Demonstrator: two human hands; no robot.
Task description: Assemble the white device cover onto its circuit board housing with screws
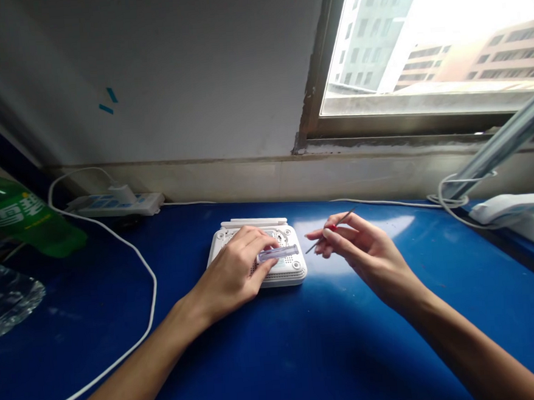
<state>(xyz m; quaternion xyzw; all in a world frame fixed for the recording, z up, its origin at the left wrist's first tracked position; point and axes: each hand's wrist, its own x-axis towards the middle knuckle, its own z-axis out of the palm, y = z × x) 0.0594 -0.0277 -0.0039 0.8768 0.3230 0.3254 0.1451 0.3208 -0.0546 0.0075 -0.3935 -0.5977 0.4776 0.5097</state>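
Observation:
Between the thumb and fingers of my left hand (pixel 248 256) is a clear, slightly purple screwdriver handle (pixel 284 252), its open end pointing right. Beneath that hand a white router (pixel 279 278) lies on the blue tabletop, with vents and round feet on its upper face; the hand covers its left part. To the right of the router, my right hand (pixel 361 242) pinches a thin metal screwdriver shaft (pixel 315 245) with a red collar (pixel 333 227) around its middle. The shaft slants down to the left and is apart from the handle.
A green bottle (pixel 25 217) and a clear plastic bottle (pixel 8 297) stand at left. A power strip (pixel 143 202) with a charger (pixel 123 195) lies by the wall; its white cable (pixel 153 305) loops across the table (pixel 278 357). A lamp base (pixel 514 210) stands at right.

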